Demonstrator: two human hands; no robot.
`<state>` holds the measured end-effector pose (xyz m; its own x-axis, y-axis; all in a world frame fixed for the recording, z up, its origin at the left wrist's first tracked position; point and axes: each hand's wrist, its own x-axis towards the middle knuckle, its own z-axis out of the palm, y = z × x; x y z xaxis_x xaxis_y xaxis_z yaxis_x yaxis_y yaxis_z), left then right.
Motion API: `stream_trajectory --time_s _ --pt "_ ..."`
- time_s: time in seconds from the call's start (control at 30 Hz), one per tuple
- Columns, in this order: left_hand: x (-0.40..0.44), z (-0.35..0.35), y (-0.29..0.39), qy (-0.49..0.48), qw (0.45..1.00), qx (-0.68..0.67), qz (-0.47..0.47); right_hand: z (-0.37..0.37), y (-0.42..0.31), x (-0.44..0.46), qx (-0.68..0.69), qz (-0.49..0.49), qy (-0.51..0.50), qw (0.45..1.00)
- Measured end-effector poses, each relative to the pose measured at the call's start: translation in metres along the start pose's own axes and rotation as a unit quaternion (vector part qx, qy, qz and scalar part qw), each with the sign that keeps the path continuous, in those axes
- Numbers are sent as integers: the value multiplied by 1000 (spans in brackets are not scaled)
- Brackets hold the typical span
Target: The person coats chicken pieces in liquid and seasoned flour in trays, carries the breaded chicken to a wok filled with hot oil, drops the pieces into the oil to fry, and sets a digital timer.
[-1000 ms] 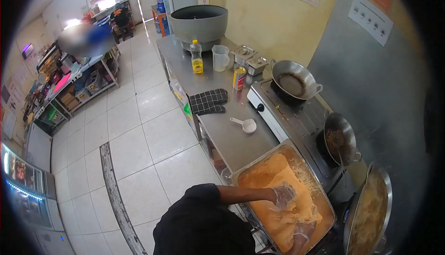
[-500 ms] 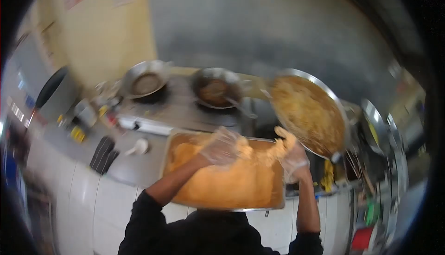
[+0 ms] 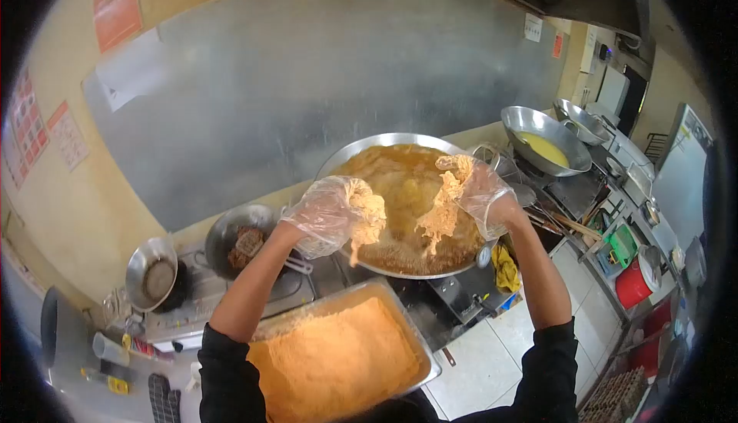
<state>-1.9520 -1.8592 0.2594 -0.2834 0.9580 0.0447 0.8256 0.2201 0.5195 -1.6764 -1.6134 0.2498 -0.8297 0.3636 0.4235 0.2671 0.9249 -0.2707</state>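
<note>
My left hand [image 3: 321,215], in a clear plastic glove, grips a flour-coated piece [image 3: 367,212] over the left side of a large wok [image 3: 411,140] of bubbling oil. Over the wok's right side, my right hand [image 3: 486,195], gloved too, holds another coated piece [image 3: 443,206] that hangs down in ragged strips. Below and left of the wok sits a metal tray [image 3: 419,346] of orange-tinted flour [image 3: 338,354]. My fingers are partly hidden by the coating and the crinkled plastic.
Left of the large wok are a dark pan [image 3: 223,242] with a ladle and a smaller pan [image 3: 138,269]. A wok of yellow liquid [image 3: 550,127] stands at the right rear. A yellow cloth [image 3: 505,269] hangs near the stove edge. A red bucket [image 3: 632,285] is further right.
The view has turned right, towards the large wok. Both hands have left the flour tray, lifted coated pieces and moved over the oil.
</note>
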Motion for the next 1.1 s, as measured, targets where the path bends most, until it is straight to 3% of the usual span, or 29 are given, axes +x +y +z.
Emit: stream_trajectory --time_s 0.1,0.13,0.2,0.23,0.33,0.43,0.57,0.63,0.7,0.87,0.93,0.97,1.03,1.1 --pt "34 -3 13 26 998 21 47 -11 -14 29 8 -71 -33 997" --pt "60 6 -2 27 998 22 55 -6 -2 40 -125 -81 -88 985" --pt "127 32 -41 61 986 57 142 4 25 65 -174 -23 -97 980" --pt "141 29 -30 63 986 56 145 6 33 77 -199 5 -104 974" --pt "186 29 -4 24 982 171 80 12 28 114 -109 169 -138 970" --pt "219 35 4 16 973 221 59 43 52 144 -104 98 -149 978" --pt "244 46 -10 0 949 313 48 103 74 170 4 189 -134 973" --pt "258 58 -25 -1 942 332 37 99 55 167 -3 173 -136 975" --pt "263 76 -43 38 885 455 90 128 63 177 -35 121 -137 982" --pt "234 44 -14 -31 906 419 59 143 66 190 -143 90 -139 976" --pt "223 34 -21 77 873 472 90 119 52 196 -122 101 -161 974" --pt "215 25 -20 76 875 470 85 107 42 197 -122 98 -166 974" --pt "178 -9 6 112 937 317 99 73 9 192 -93 77 -159 980" --pt "152 -28 3 151 941 278 123 54 -21 189 -63 66 -148 985"
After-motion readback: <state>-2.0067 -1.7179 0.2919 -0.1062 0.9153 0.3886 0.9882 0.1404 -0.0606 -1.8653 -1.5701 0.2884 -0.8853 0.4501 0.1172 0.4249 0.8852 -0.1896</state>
